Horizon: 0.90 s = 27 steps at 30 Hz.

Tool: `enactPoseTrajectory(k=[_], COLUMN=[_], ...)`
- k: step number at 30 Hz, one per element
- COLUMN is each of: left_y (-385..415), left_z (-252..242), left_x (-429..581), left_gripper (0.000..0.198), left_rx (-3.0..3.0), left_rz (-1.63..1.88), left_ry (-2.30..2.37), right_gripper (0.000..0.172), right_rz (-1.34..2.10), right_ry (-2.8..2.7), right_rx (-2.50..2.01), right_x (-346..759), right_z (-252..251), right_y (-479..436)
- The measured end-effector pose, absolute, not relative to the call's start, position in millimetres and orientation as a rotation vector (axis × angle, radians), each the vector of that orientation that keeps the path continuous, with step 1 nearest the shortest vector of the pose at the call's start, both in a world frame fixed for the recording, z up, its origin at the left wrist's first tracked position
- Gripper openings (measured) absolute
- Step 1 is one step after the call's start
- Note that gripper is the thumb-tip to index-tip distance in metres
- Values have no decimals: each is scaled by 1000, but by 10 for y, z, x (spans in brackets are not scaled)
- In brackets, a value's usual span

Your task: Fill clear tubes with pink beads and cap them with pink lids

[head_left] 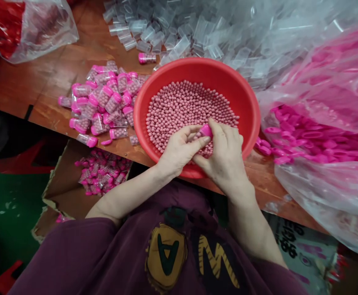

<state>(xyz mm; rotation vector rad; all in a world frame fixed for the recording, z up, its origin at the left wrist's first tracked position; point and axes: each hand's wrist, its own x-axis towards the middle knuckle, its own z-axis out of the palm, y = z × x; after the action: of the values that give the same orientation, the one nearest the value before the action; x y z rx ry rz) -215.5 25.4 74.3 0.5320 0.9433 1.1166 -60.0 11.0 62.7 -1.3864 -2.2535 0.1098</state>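
Over the red bowl (249, 90), which holds a heap of small pink beads (188, 102), both my hands meet. My left hand (179, 149) is closed around the clear body of a small vial, partly hidden by the fingers. On its upper end sits a bright pink cap (206, 130), gripped by the closed fingers of my right hand (225, 151). Left of the bowl lies a pile of bead-filled vials (105, 96) with pink caps. Loose pink caps (314, 135) spill from a plastic bag at the right.
Empty clear tubes (179, 30) are heaped behind the bowl on the wooden table (48, 88). A bag of red pieces (10, 24) lies at the far left. Below the table's front edge, a cardboard box (64, 176) holds more capped vials.
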Motion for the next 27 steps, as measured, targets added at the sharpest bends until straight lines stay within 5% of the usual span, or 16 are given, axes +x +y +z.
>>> enactPoseTrajectory(k=[8, 15, 23, 27], left_y=[261, 295, 1013, 902], left_z=[724, 761, 586, 724], left_x=[-2170, -2350, -3952, -3323], left_gripper=[43, 30, 65, 37], left_rx=[595, 759, 1386, 1846], left_rz=[1043, 1250, 1793, 1394], left_ry=[955, 1044, 1814, 1511], right_gripper=[65, 83, 31, 32], right_rz=[-20, 204, 229, 290], right_ry=[-2299, -2196, -1081, -1126], right_rx=[-1396, -1170, -1524, -1753], right_x=[-628, -579, 356, 490], right_z=[516, 626, 215, -176], right_y=[196, 252, 102, -22])
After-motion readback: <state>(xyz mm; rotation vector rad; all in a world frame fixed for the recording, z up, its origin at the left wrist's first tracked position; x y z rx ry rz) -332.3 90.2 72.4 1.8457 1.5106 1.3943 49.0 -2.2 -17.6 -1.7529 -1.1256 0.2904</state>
